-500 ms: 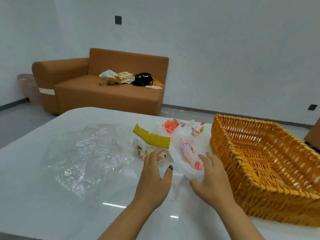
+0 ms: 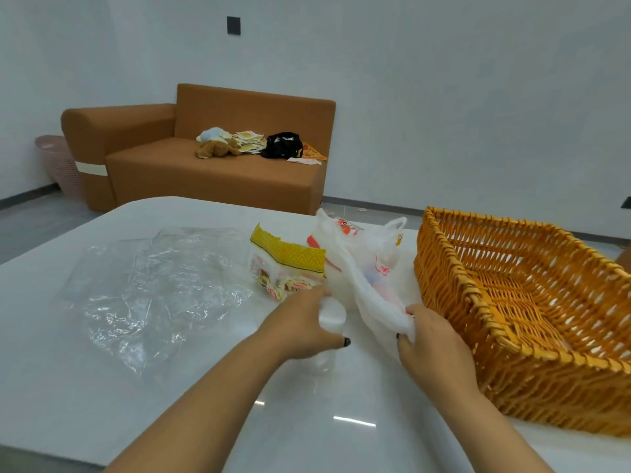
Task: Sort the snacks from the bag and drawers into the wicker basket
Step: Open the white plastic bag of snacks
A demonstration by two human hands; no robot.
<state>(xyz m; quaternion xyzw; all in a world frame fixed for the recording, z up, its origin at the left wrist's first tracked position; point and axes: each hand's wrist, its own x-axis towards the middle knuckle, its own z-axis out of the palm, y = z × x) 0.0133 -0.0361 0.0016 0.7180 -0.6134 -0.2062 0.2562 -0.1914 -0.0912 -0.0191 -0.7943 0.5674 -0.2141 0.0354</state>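
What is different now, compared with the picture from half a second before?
The right hand now grips the near edge of the white plastic bag and lifts it, so the bag stands taller and more open. The left hand has shifted slightly right, onto the bag's other edge beside the yellow-topped snack pack. The wicker basket, still holding no snacks, and the clear plastic sheet stayed in place.
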